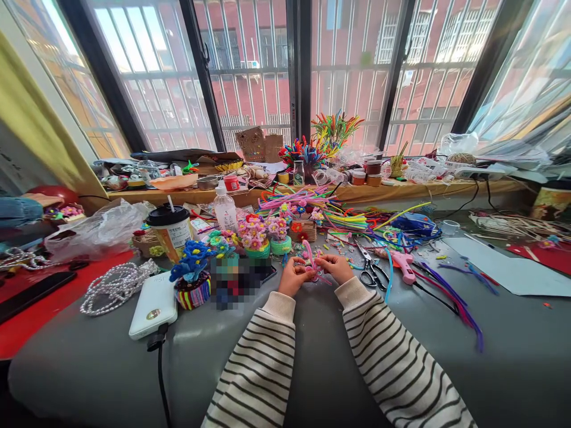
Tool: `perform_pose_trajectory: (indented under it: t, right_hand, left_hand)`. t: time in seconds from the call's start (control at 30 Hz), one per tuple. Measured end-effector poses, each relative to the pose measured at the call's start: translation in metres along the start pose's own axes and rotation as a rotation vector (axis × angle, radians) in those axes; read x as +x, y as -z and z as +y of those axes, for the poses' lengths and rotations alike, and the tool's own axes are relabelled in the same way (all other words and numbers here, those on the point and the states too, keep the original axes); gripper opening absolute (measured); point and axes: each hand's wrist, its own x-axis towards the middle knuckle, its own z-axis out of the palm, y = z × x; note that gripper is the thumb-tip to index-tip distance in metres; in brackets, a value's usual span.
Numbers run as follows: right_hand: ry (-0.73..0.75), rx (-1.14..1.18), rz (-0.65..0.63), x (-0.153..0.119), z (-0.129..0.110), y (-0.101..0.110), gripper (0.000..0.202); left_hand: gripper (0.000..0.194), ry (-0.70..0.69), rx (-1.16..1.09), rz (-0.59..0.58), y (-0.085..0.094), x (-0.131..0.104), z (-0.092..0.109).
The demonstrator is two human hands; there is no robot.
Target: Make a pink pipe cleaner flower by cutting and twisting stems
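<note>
Between my hands is a pink pipe cleaner (307, 251), bent into loops, with one part standing up and a short end sticking out low on the right. My left hand (294, 277) pinches it from the left, fingers closed. From the right, my right hand (336, 268) grips it as well, thumb and fingertips together. The exact shape between the fingertips is partly hidden. Black-handled scissors (373, 272) lie just right of my right hand, and a pink glue gun (404, 266) rests beyond them. Pipe-cleaner flowers in a small green pot (281, 245) stand behind my left hand.
Bundles of coloured pipe cleaners (294, 199) lie at the back. To the left are a blue flower pot (194, 291), a white power bank (154, 306) with a cable, a coffee cup (169, 229) and a bottle (225, 209). White paper (504, 267) lies right.
</note>
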Motion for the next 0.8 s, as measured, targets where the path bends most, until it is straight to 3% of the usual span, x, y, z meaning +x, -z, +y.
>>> perform_pose_trajectory:
  t: [0.13,0.2,0.37,0.8]
  right_hand:
    - [0.154,-0.168,0.220,0.000,0.000,0.003,0.031]
    - [0.229,-0.280,0.263,-0.002,-0.001,0.003,0.028]
    - [0.348,-0.281,-0.040,-0.007,-0.004,-0.002,0.025]
    - [0.117,0.286,-0.091,-0.003,0.000,-0.010,0.020]
  left_hand:
    - [0.050,-0.055,-0.134,0.124,0.003,0.003,0.002]
    - [0.049,-0.091,-0.209,0.186,0.006,0.004,0.002]
    - [0.046,-0.087,-0.299,0.268,0.005,0.005,0.002]
    - [0.049,0.001,-0.254,0.161,0.004,0.002,0.004]
